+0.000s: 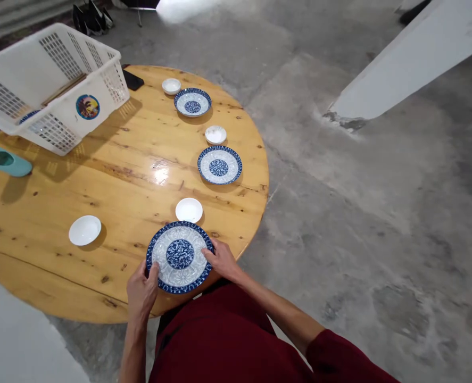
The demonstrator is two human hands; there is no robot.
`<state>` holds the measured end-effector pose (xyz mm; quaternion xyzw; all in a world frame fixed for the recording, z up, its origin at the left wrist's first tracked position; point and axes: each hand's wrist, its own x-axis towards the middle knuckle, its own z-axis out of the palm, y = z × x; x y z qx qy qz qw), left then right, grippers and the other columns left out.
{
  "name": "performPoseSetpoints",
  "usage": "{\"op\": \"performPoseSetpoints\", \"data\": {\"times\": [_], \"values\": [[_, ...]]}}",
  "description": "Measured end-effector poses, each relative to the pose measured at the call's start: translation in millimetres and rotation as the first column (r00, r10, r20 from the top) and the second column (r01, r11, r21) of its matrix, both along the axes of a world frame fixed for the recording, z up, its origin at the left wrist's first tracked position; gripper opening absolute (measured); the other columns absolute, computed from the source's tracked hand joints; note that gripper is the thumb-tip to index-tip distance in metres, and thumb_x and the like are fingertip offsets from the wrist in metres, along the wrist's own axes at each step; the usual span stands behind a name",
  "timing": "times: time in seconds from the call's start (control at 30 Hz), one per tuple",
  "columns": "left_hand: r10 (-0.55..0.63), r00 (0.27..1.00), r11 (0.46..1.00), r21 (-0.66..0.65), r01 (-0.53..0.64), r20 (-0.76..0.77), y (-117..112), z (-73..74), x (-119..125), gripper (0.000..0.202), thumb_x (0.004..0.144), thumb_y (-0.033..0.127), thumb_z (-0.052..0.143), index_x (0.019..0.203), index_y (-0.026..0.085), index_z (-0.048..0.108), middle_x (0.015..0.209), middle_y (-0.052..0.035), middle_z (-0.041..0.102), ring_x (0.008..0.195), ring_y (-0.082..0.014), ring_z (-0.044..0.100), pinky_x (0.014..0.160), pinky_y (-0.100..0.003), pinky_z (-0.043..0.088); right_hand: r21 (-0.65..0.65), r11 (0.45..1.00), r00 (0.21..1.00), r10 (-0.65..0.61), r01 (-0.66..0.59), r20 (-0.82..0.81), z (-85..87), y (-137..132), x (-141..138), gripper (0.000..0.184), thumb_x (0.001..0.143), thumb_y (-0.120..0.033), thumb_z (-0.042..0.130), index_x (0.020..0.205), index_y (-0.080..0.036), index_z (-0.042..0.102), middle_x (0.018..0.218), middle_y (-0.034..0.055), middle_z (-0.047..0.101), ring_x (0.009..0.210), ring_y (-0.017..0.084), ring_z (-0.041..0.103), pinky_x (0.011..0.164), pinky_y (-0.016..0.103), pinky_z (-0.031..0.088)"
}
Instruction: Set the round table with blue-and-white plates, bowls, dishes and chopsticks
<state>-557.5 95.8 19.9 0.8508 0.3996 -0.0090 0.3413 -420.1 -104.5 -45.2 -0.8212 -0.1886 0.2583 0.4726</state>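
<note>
A blue-and-white patterned plate is at the near edge of the round table, gripped from both sides. My left hand closes on its left rim, thumb on top. On the right rim my right hand has its thumb over the plate and its fingers beneath. Whether the plate touches the tabletop I cannot tell. Just beyond it stands a small white bowl, its near edge partly covered by the plate. Another white bowl sits off to the left.
Further along the wooden table are a second patterned plate with a small bowl, and a third plate beside another bowl. A white plastic basket, a black phone and a turquoise object occupy the left.
</note>
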Motion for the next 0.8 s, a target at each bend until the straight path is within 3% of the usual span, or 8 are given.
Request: {"op": "performPoseSetpoints", "data": {"times": [0.13,0.23,0.4,0.57,0.67,0.8], "values": [[-0.099,0.994,0.994,-0.040,0.101,0.047,-25.8,7.9,24.6,0.037,0.087,0.051,0.045,0.081,0.020,0.064,0.069,-0.0035,0.066,0.067,-0.0206,0.060,0.066,-0.029,0.044,0.027,0.994,0.994,-0.103,0.102,0.046,20.6,-37.2,14.6,0.024,0.084,-0.041,0.050,0.083,-0.020,0.061,0.075,0.0038,0.065,0.070,0.021,0.058,0.065,0.030,0.042],[-0.220,0.971,0.970,-0.082,0.228,0.093,-42.4,10.5,41.5,0.034,0.089,0.045,0.045,0.088,0.019,0.068,0.076,-0.0050,0.070,0.071,-0.0204,0.062,0.068,-0.028,0.044,0.017,0.973,0.970,-0.229,0.228,0.084,32.9,-67.4,9.6,0.029,0.082,-0.047,0.050,0.080,-0.020,0.061,0.070,0.0025,0.062,0.065,0.019,0.054,0.063,0.029,0.040],[-0.438,0.893,0.886,-0.117,0.449,0.106,-71.0,4.9,51.2,0.030,0.092,0.035,0.047,0.088,0.016,0.069,0.073,-0.0036,0.066,0.067,-0.0171,0.058,0.066,-0.026,0.039,-0.035,0.880,0.879,-0.471,0.474,0.079,35.9,-114.0,-38.6,0.036,0.081,-0.055,0.053,0.073,-0.020,0.059,0.066,0.0009,0.059,0.063,0.018,0.049,0.062,0.029,0.039],[-0.541,0.839,0.821,-0.182,0.541,0.050,-102.2,-8.2,38.9,0.027,0.094,0.032,0.049,0.086,0.016,0.069,0.067,-0.0011,0.059,0.064,-0.0153,0.051,0.062,-0.026,0.032,-0.086,0.784,0.785,-0.619,0.615,-0.023,29.7,-148.4,-93.4,0.042,0.077,-0.059,0.057,0.079,-0.018,0.064,0.067,0.0014,0.061,0.063,0.018,0.051,0.061,0.029,0.042],[-0.573,0.818,0.794,-0.214,0.569,0.049,-118.4,-7.7,35.1,0.026,0.094,0.029,0.050,0.091,0.015,0.071,0.069,-0.0014,0.061,0.064,-0.0151,0.051,0.062,-0.025,0.031,-0.097,0.750,0.752,-0.659,0.654,-0.024,31.6,-164.7,-108.1,0.041,0.076,-0.059,0.058,0.078,-0.018,0.064,0.067,0.0015,0.062,0.063,0.018,0.051,0.059,0.029,0.042],[-0.598,0.796,0.772,-0.200,0.604,0.097,-136.8,3.2,45.0,0.028,0.094,0.029,0.049,0.098,0.015,0.073,0.078,-0.0039,0.069,0.071,-0.0171,0.057,0.066,-0.026,0.037,-0.069,0.721,0.723,-0.690,0.689,0.016,36.6,-182.5,-104.9,0.040,0.076,-0.058,0.059,0.075,-0.019,0.064,0.067,0.0016,0.063,0.064,0.018,0.051,0.061,0.029,0.043]]}}
